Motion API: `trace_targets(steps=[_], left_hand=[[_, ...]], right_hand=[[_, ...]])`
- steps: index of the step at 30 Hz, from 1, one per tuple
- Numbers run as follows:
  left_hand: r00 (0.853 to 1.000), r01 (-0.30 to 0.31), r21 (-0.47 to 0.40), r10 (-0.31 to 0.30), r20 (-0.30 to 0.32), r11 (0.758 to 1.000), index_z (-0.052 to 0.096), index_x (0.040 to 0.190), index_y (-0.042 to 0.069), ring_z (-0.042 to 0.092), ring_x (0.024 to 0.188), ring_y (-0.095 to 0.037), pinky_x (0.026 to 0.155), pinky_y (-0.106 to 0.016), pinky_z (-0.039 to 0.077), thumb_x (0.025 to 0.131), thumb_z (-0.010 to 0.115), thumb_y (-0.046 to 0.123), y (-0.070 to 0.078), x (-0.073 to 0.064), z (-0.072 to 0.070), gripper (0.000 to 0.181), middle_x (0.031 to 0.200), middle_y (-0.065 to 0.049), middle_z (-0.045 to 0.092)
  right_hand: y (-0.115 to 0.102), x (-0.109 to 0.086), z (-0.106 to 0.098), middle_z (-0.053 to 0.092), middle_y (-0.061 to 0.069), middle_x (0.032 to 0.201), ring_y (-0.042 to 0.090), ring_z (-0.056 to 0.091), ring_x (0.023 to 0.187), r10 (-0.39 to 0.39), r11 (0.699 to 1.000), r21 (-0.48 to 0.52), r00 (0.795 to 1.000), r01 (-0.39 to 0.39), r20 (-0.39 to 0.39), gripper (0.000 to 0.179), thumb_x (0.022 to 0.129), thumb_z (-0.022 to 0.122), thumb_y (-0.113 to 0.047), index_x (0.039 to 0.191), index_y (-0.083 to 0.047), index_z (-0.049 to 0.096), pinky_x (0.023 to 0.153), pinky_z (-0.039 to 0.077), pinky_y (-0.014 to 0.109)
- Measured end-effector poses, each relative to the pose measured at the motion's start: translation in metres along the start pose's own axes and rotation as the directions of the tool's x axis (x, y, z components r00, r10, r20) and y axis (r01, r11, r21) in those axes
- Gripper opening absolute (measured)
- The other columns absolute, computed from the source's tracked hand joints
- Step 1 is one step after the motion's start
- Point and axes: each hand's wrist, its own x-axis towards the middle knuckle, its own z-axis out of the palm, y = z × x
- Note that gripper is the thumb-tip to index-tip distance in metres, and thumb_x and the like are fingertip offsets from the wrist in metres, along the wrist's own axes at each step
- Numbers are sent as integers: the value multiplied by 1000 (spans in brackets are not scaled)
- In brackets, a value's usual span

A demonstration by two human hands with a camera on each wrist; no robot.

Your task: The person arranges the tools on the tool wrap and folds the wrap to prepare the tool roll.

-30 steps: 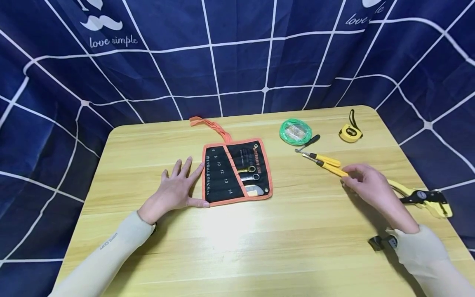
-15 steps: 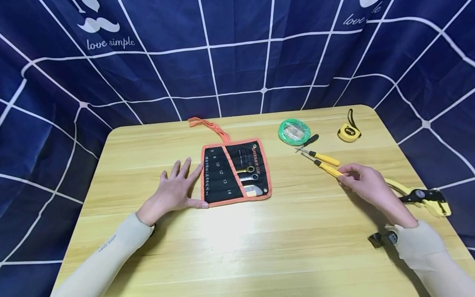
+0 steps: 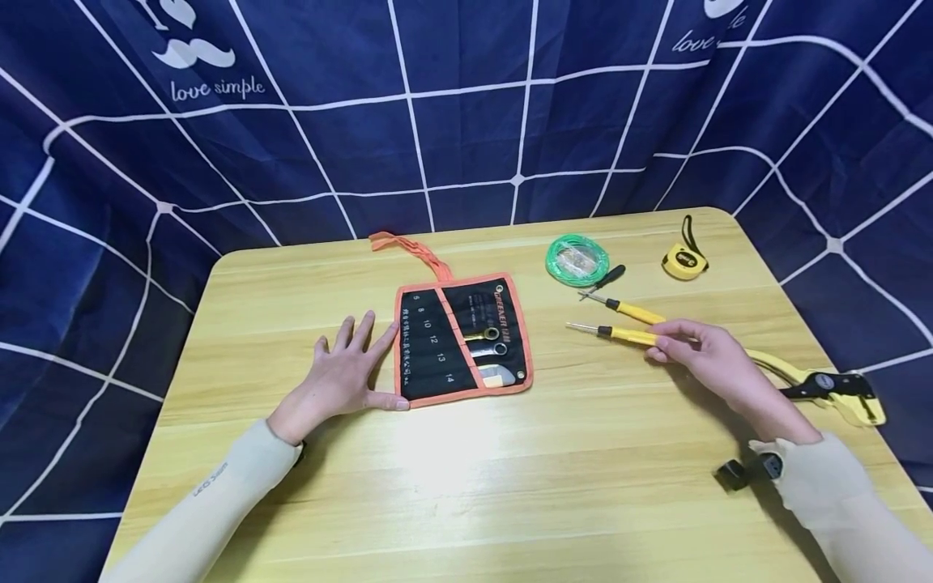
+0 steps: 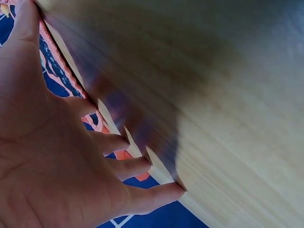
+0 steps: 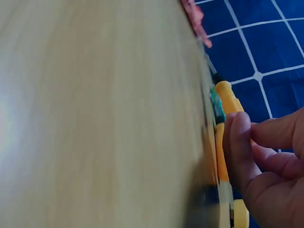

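My left hand (image 3: pixel 337 368) lies spread on the table, its index fingertip and thumb at the left edge of a black tool pouch (image 3: pixel 430 356) with orange trim. Tucked in the pouch's pocket, ring-ended wrenches (image 3: pixel 490 348) show only their ends. At the right, my right hand (image 3: pixel 703 360) pinches the handle end of a yellow-handled screwdriver (image 3: pixel 630 334), its metal shaft pointing left. The right wrist view shows thumb and fingers on that yellow handle (image 5: pixel 229 97). Just beyond it lies a second yellow-handled screwdriver (image 3: pixel 636 311). The spread left fingers (image 4: pixel 142 197) appear in the left wrist view.
A coil of green wire (image 3: pixel 561 271) sits at the back, beside a small black-handled screwdriver (image 3: pixel 612 275). A yellow tape measure (image 3: pixel 683 263) is farther right. Yellow-and-black pliers-like tool (image 3: pixel 831 387) lies beside my right hand, by the table's right edge. Orange ties (image 3: pixel 415 247) trail behind the pouch.
The screwdriver in my right hand has swung away from the second one, its tip now farther left and lower. My right hand has shifted slightly left. The left hand stays put.
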Motion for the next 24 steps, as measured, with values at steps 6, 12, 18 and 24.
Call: trace_targets(steps=[6, 12, 18, 24], left_hand=[[1000, 1, 1, -1, 0, 1000, 18, 177, 20, 13, 160, -58, 113, -86, 21, 80, 75, 86, 0, -1, -1, 130, 179, -27, 10], [1000, -5, -3, 5, -12, 1000, 20, 177, 19, 15, 159, -58, 113, -86, 22, 81, 77, 84, 0, -3, 1, 129, 178, -27, 12], [1000, -11, -11, 11, -29, 1000, 20, 177, 19, 14, 159, -59, 112, -87, 21, 81, 78, 83, -2, -3, 3, 129, 178, -28, 12], [1000, -11, -12, 10, -28, 1000, 19, 177, 19, 13, 159, -59, 113, -87, 20, 80, 79, 82, -2, -1, 4, 130, 179, -27, 10]], right_hand=[[-7, 7, 10, 79, 5, 112, 8, 77, 99, -17, 932, 363, 999, 3, 34, 30, 111, 66, -9, 135, 9, 65, 89, 58, 21], [-16, 15, 25, 76, 7, 110, 12, 78, 98, -51, 802, 597, 998, 20, 36, 15, 107, 67, 2, 119, 0, 77, 91, 58, 25], [-27, 22, 35, 77, 8, 109, 11, 78, 98, -51, 784, 621, 997, 0, 64, 17, 108, 66, 2, 117, -4, 78, 92, 58, 24], [-35, 32, 46, 78, 10, 111, 14, 78, 101, -49, 766, 643, 994, -25, 96, 17, 107, 67, 3, 118, -4, 78, 96, 57, 28]])
